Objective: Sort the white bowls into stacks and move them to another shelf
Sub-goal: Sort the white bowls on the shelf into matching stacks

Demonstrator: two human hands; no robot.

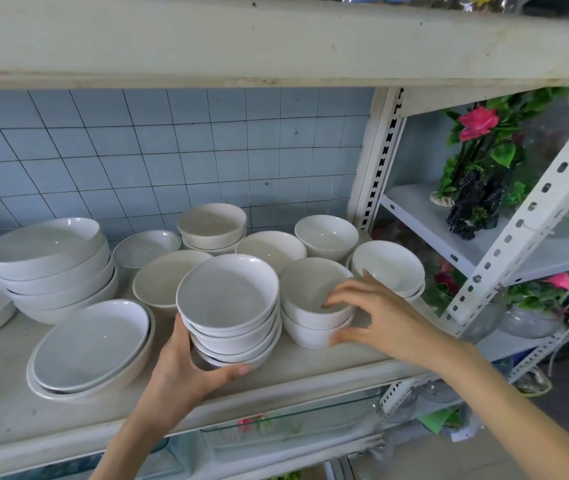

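Observation:
A stack of several white bowls stands near the front of the shelf, tilted a little to the left. My left hand grips it from below, thumb under the lowest bowl. Just right of it is a stack of two deeper white bowls. My right hand holds this pair, fingertips over the top rim and thumb against the lower bowl's side. More white bowls stand behind, single and stacked.
Wide shallow bowls are stacked at left and front left. Another pair of bowls stands at the shelf's right end beside a white perforated post. An upper shelf board overhangs. Artificial flowers fill the neighbouring rack.

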